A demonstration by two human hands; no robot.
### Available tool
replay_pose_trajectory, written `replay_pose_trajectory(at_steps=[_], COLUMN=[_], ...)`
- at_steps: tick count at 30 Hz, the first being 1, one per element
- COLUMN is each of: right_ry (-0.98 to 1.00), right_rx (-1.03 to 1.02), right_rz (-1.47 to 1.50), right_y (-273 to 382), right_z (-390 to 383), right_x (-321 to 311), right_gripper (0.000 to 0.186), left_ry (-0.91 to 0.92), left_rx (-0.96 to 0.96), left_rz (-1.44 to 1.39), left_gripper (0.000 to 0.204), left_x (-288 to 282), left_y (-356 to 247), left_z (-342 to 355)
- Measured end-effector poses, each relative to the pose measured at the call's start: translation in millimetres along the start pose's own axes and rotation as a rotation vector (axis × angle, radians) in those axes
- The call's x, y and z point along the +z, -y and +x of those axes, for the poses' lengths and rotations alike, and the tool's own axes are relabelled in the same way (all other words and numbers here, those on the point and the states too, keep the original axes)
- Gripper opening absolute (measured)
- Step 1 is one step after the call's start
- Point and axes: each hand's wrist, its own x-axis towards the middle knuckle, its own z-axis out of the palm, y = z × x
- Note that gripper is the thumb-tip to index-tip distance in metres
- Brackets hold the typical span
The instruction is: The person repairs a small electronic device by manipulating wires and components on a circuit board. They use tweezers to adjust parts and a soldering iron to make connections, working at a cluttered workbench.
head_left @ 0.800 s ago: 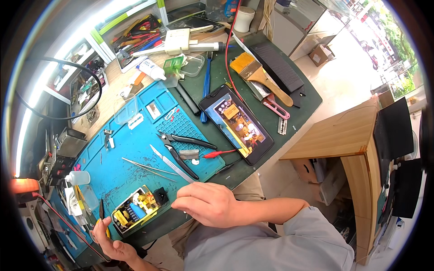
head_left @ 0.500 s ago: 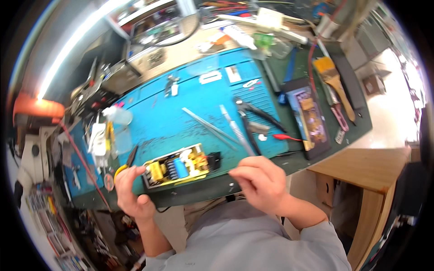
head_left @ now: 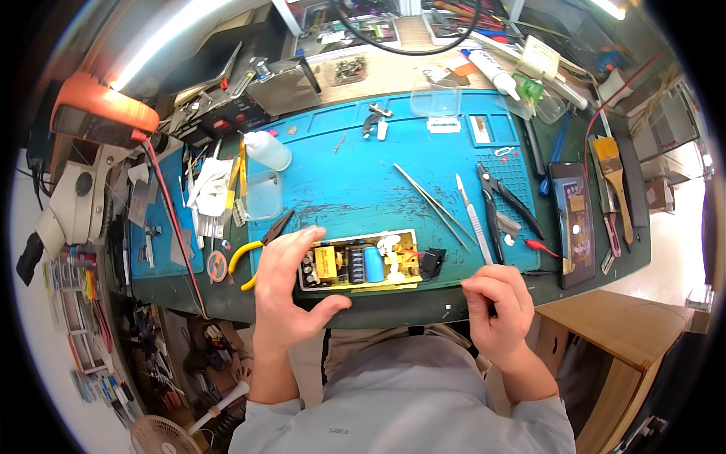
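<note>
An open power supply (head_left: pixel 370 262) lies at the mat's front edge, its yellow, blue and black components showing in a narrow tray-like case with a black part wired to its right end. My left hand (head_left: pixel 287 291) is open around the case's left end, fingers behind the corner and thumb stretched along the front. Whether it touches the case I cannot tell. My right hand (head_left: pixel 499 309) is closed in a pinch, just in front of the craft knife (head_left: pixel 473 219); what the fingers hold, if anything, is hidden. Tweezers (head_left: pixel 435 204) lie left of the knife.
Yellow-handled pliers (head_left: pixel 261 246) lie behind my left hand. Black cutters (head_left: pixel 503 204) and a phone (head_left: pixel 572 227) lie to the right on the blue mat (head_left: pixel 340 181) and the bench. A white bottle (head_left: pixel 268 151), clear box (head_left: pixel 263 195) and orange multimeter (head_left: pixel 102 113) stand left.
The view has shifted, so the bench sits farther right. My left hand has spread and moved in, its thumb now along the case's front. My right hand stays pinched near the knife.
</note>
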Motion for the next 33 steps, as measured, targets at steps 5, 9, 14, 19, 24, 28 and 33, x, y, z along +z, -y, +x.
replay_pose_trajectory(at_steps=[5, 9, 14, 19, 24, 28, 33], right_ry=[-0.014, 0.014, -0.008, -0.030, -0.076, -0.089, -0.093], right_rx=[0.004, 0.083, 0.112, 0.120, 0.073, 0.059, 0.056], right_rz=[-0.012, -0.007, -0.007, -0.033, -0.042, -0.002, 0.014], right_y=[0.5, 3.4, 1.5, 0.1, -1.8, -1.0, 0.0], right_z=[-1.7, -6.7, -11.5, -12.6, -17.2, -15.2, -13.7], right_x=[0.8, -0.4, 2.3, 3.1, 3.1, 5.4, 3.9], right_gripper=[0.015, 0.012, 0.012, 0.012, 0.012, 0.012, 0.013], left_ry=[0.124, 0.139, 0.128, 0.148, 0.203, 0.305, 0.544], left_rx=[-0.025, -0.040, -0.043, -0.051, -0.083, -0.104, 0.001], left_rz=[0.041, 0.010, -0.016, -0.004, -0.010, -0.014, 0.086], left_gripper=[0.079, 0.084, 0.084, 0.080, 0.081, 0.079, 0.079], left_x=[-6.0, -7.4, -6.5, -6.5, -10.1, -28.1, -69.2], left_y=[-2.8, 1.2, 4.6, 3.6, 2.2, -9.0, -28.6], left_z=[4.8, 3.0, 3.4, 4.9, 7.9, 21.1, 36.5])
